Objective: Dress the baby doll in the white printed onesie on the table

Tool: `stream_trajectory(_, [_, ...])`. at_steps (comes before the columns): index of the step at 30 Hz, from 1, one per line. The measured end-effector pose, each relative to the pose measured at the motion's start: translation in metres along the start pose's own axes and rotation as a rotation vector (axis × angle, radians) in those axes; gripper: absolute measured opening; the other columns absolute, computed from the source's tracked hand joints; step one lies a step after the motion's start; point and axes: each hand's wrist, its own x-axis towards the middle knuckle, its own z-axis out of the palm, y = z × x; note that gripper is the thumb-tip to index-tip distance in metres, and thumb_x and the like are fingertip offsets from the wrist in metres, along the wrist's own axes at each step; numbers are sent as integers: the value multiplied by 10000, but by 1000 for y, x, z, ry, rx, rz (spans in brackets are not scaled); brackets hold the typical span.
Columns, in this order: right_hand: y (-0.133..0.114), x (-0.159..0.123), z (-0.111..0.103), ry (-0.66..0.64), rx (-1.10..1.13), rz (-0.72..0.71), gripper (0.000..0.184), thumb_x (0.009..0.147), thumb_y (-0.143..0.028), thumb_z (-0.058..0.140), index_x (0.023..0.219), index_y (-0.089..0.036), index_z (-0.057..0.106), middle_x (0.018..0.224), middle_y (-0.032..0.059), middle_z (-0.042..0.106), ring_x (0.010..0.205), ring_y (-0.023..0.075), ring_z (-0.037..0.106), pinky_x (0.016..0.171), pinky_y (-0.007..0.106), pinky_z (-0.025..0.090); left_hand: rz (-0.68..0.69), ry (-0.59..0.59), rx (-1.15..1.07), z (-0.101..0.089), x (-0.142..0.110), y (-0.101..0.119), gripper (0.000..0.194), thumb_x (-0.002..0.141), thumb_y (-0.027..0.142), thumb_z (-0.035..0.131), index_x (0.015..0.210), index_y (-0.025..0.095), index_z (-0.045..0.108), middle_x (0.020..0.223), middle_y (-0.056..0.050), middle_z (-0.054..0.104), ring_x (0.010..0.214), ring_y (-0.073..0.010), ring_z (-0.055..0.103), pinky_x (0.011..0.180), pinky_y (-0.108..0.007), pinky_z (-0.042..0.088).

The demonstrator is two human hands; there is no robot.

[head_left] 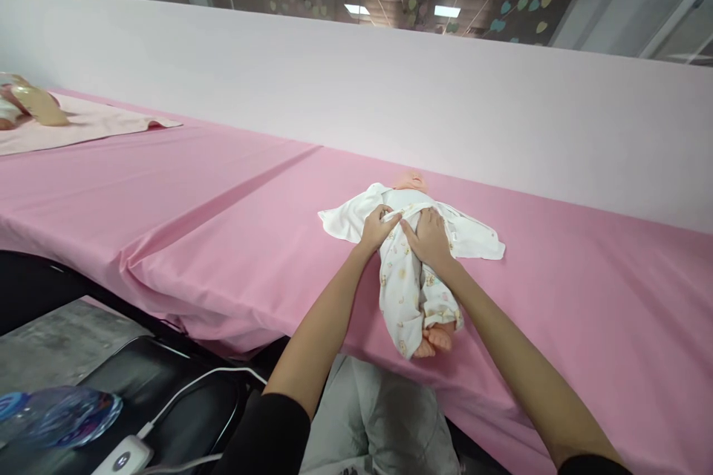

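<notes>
A baby doll (411, 181) lies on its back, head toward the wall and bare feet (437, 339) toward me. White patterned baby pants (399, 289) cover its legs up to the waist. My left hand (379, 228) pinches the pants' waistband between thumb and fingers. On the other side of the waist, my right hand (431, 237) is closed on the waistband, with its thumb near the left thumb; its fingertips are partly hidden in the cloth. A white baby top (476, 236) is under the doll, its sides spread out left and right.
A pink sheet (250, 237) covers the long table, with a white wall (356, 89) behind. At far left, another doll (38, 104) lies on a pale cloth (105, 119). A black chair (183, 393) at lower left holds a plastic bottle (61, 415) and a white device with a cable (125, 454).
</notes>
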Motion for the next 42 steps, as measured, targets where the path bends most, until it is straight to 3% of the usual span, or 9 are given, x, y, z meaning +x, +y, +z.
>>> stream_trajectory(4, [10,25,7,178,98,47,471,887,-458,374,1127,-60,452,1113,209,523,1064,286,472,894,408,382,15,-48,-42,0,1,3,231,731,395,581,706,177,508,615,50,425,596,-102,384,564,-221,297])
stream_trajectory(9, [13,39,10,27,19,11,419,893,-403,403,1169,-104,504,1144,148,561,1070,288,471,881,395,368,21,-74,46,0,0,8,364,753,410,526,533,175,355,536,52,299,555,-92,311,525,-232,237])
stream_trajectory(14, [14,16,2,87,-86,-96,374,872,-414,436,1040,-110,575,1017,138,576,967,279,483,842,374,355,31,-65,198,0,-4,10,430,754,405,535,498,183,269,511,50,214,523,-91,269,510,-251,197])
stream_trajectory(18, [25,-13,-10,63,-62,-170,391,882,-447,408,1012,-109,555,949,136,571,916,268,495,825,362,361,105,-111,477,-2,-4,15,377,799,343,533,493,183,382,547,11,386,585,-139,417,541,-267,277])
stream_trajectory(25, [39,-46,-32,-121,122,-278,427,928,-497,287,850,-168,548,807,75,567,813,216,515,770,329,394,500,-350,966,-15,-20,43,168,818,111,458,816,138,624,1045,-115,571,949,-229,516,774,-331,424])
stream_trajectory(30, [37,-60,-50,-265,182,-238,562,888,-621,268,1018,-153,551,921,89,558,892,227,510,828,365,404,394,-437,1091,-25,-44,57,231,881,189,384,881,127,607,924,-122,588,900,-244,538,708,-334,442])
stream_trajectory(36, [33,-77,-67,-365,227,-236,771,788,-681,445,1350,-164,336,1256,128,467,1157,278,421,961,423,361,352,-355,821,-37,-75,67,478,836,505,485,1129,127,488,1005,-107,574,960,-262,508,811,-372,430])
stream_trajectory(39, [28,-77,-73,-366,152,-230,853,712,-650,575,1350,-133,341,1181,154,503,1091,301,462,911,438,390,293,-368,762,-37,-82,71,639,686,604,620,1114,151,477,1026,-103,568,953,-276,518,812,-385,427])
stream_trajectory(42, [22,-75,-75,-415,94,-264,663,721,-574,607,1196,-126,492,1036,130,573,968,282,526,835,409,418,197,-399,759,-31,-85,75,529,646,551,682,979,184,497,942,-78,601,894,-273,555,730,-356,432])
